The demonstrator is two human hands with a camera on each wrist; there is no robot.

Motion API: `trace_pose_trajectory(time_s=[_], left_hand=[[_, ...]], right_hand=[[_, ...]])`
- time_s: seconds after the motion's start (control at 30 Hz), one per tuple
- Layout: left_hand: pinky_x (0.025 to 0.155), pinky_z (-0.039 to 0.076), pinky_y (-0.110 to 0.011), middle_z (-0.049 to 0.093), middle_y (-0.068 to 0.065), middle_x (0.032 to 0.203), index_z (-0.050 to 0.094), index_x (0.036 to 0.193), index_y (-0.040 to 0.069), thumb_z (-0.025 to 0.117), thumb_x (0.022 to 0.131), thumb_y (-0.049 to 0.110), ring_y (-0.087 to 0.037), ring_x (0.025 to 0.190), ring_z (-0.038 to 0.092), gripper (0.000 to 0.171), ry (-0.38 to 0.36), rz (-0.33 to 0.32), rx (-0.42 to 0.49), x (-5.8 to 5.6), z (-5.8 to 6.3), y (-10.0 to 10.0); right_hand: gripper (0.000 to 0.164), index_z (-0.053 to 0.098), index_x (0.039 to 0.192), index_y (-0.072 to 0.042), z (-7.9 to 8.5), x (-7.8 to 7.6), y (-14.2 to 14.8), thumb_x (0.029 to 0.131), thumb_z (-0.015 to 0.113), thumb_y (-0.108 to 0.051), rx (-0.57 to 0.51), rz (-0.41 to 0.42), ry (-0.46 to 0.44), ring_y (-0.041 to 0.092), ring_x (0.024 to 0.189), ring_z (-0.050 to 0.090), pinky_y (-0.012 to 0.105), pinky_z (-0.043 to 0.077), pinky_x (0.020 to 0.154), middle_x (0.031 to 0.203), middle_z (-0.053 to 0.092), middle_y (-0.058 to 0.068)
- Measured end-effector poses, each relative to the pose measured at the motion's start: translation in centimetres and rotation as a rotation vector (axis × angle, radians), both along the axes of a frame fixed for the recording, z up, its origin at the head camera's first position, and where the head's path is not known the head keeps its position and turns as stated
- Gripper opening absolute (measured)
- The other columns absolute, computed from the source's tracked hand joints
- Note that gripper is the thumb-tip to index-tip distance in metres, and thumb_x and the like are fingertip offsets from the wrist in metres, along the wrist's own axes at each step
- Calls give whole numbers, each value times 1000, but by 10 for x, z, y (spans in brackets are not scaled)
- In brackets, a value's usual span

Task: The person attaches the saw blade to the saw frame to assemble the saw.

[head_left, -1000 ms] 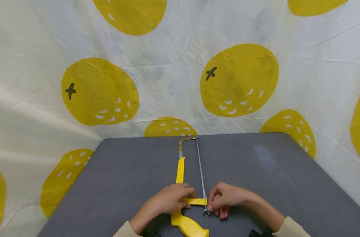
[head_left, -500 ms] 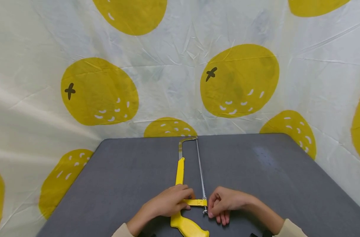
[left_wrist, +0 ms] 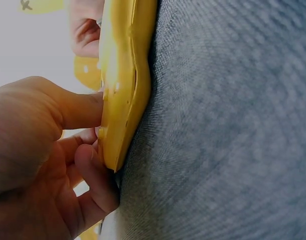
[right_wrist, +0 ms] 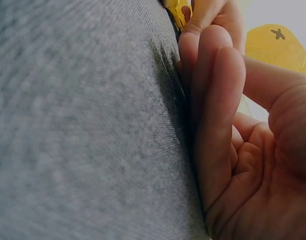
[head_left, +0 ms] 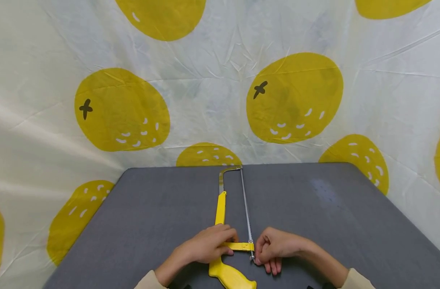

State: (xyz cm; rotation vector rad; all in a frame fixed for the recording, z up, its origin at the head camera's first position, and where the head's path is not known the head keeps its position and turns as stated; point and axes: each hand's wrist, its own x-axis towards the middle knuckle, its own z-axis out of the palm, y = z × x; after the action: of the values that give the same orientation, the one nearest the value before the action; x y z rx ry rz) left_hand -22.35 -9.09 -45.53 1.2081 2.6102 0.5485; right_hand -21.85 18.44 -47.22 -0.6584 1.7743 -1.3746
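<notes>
I see the left hand (head_left: 213, 243) grip the saw (head_left: 221, 208); at its three o'clock, the right hand (head_left: 275, 248) apparently pinches the wing nut (head_left: 252, 258). Brace firmly; turn in small steps.

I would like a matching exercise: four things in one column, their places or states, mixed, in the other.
1. curved yellow saw handle
2. thin straight metal saw blade
3. bare left hand
4. small silver wing nut

A. beside the bare right hand
B. holding the yellow-and-silver metal saw frame
C. cut off by the head view's bottom edge
D. along the frame's open side

Pairs: 1-C, 2-D, 3-B, 4-A
</notes>
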Motion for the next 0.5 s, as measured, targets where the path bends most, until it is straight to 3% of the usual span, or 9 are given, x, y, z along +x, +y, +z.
trace_pose_trajectory(time_s=[0.5], left_hand=[[77,42,-17,56,14,97,63,110,29,69,99,32,0,84,48,13,-15,-9,4,-2,-2,1]], right_hand=[[21,76,92,4,3,1,1,92,74,-17,23,28,-33,1,51,65,18,50,46,63,71,-4]])
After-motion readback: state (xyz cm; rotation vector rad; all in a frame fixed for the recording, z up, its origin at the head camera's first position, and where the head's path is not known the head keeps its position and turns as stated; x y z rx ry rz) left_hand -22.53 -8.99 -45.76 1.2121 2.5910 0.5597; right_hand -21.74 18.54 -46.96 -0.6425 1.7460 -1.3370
